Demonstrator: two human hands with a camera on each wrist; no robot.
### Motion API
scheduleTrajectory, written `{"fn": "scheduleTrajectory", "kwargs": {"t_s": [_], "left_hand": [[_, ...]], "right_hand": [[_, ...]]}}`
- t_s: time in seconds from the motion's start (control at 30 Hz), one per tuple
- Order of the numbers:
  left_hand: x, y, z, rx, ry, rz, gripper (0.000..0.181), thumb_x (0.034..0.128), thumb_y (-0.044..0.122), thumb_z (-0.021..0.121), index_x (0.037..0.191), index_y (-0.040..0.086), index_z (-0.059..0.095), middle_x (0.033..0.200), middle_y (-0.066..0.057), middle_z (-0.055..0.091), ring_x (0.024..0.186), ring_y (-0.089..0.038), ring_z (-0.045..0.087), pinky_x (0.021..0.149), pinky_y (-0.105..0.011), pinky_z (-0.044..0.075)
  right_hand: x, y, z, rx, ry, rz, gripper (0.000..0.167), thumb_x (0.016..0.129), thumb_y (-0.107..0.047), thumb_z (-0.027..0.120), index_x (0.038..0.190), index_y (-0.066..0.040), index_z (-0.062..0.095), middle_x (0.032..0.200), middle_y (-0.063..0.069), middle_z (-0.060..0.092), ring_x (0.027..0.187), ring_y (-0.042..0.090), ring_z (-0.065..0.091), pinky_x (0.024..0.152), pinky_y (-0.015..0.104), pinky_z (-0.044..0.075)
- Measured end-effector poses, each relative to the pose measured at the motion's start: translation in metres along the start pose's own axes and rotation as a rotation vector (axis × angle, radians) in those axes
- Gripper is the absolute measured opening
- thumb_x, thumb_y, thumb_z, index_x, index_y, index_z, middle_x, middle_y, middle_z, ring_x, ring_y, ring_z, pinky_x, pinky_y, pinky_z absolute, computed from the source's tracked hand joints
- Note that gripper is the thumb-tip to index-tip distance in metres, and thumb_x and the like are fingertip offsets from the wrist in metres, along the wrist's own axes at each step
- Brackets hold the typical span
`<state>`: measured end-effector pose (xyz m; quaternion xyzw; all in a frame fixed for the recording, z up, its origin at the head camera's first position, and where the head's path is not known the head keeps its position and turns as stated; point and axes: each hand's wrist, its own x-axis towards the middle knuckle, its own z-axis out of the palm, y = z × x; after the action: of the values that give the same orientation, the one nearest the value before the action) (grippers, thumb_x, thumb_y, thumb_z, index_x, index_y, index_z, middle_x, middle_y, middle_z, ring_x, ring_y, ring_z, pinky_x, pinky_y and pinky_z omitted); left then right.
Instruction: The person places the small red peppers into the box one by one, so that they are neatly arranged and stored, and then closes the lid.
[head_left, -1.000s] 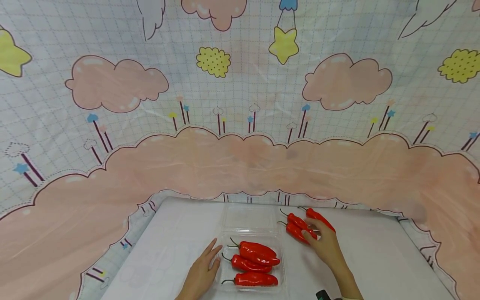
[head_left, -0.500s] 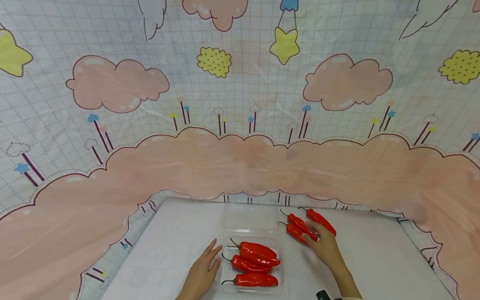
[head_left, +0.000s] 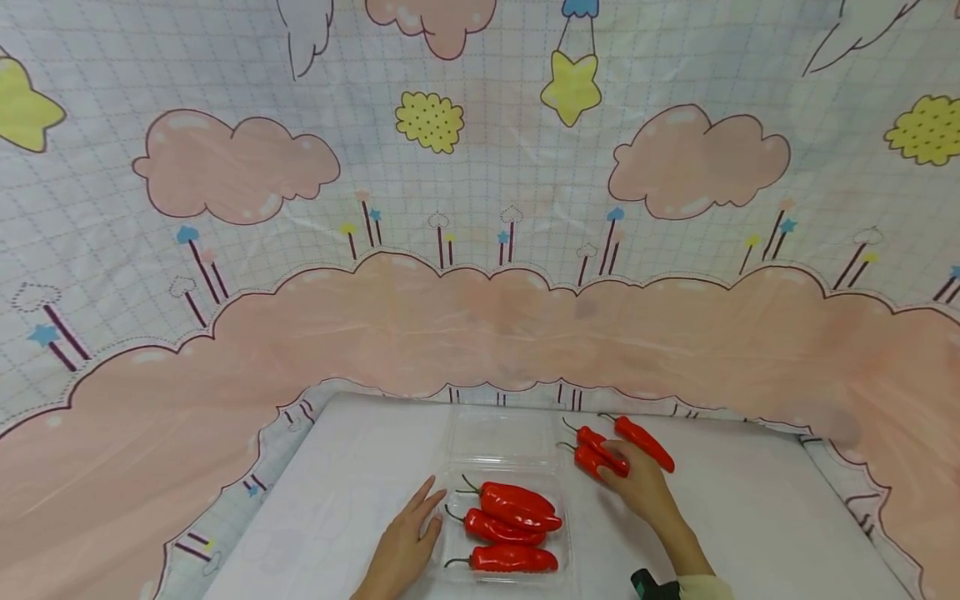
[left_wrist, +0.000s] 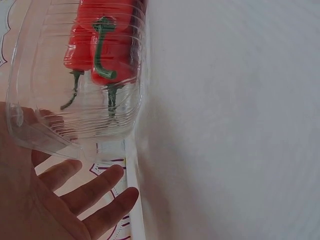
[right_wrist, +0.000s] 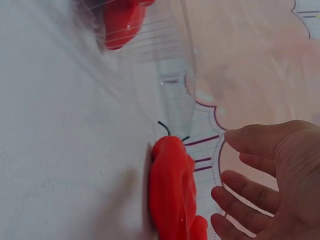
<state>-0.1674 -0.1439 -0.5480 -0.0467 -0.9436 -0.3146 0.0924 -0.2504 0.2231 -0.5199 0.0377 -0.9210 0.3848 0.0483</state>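
Note:
A clear plastic clamshell box [head_left: 566, 533] lies with its lid [head_left: 504, 437] folded back, several red peppers [head_left: 513, 558] with green stems inside. My left hand [head_left: 403, 542] rests beside the box's left side, fingers spread and fairly straight; in the left wrist view, its thumb is seen partly through the plastic. To the right of the lid, my right hand [head_left: 642, 482] reaches over two red peppers lying side by side, a front pepper [head_left: 587, 460] and a rear pepper [head_left: 591, 437]. In the right wrist view, relaxed fingers stand apart from the nearest pepper [right_wrist: 172, 190].
One more red pepper [head_left: 643, 442] lies behind the right hand. Everything stands on a white tabletop [head_left: 772, 508], with a patterned cloth [head_left: 480, 325] hanging behind it. A dark device [head_left: 654, 585] is on the right wrist.
My right hand has shifted slightly left over the two peppers and covers more of their tips. The left hand and the box have stayed in place.

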Motion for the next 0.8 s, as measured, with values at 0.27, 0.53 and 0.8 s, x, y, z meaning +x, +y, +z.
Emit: {"fn": "scheduleTrajectory", "kwargs": {"t_s": [0.27,0.53,0.8], "left_hand": [[0.000,0.001,-0.001,-0.003,-0.001,0.009,0.037,0.0967,0.018,0.059,0.134,0.015,0.061,0.153,-0.003,0.046,0.129,-0.032,0.056,0.101,-0.055,0.048],[-0.001,0.002,-0.002,-0.003,0.000,0.013,0.037,0.0963,0.017,0.059,0.133,0.014,0.062,0.153,-0.003,0.047,0.128,-0.033,0.057,0.100,-0.055,0.048],[-0.001,0.002,-0.002,0.001,-0.005,0.011,0.037,0.0961,0.018,0.060,0.133,0.014,0.062,0.153,-0.003,0.047,0.128,-0.033,0.057,0.100,-0.055,0.049]], "right_hand": [[0.001,0.009,0.006,-0.045,-0.022,0.012,0.048,0.086,-0.017,0.074,0.131,-0.007,0.060,0.129,0.016,0.064,0.120,0.035,0.056,0.101,0.056,0.048],[0.001,0.013,0.009,-0.054,-0.032,0.017,0.049,0.086,-0.016,0.075,0.131,-0.006,0.060,0.128,0.015,0.065,0.117,0.033,0.058,0.101,0.055,0.049],[0.001,0.019,0.012,-0.040,-0.052,0.040,0.049,0.086,-0.015,0.074,0.132,-0.006,0.059,0.129,0.015,0.063,0.118,0.032,0.057,0.102,0.054,0.049]]}}
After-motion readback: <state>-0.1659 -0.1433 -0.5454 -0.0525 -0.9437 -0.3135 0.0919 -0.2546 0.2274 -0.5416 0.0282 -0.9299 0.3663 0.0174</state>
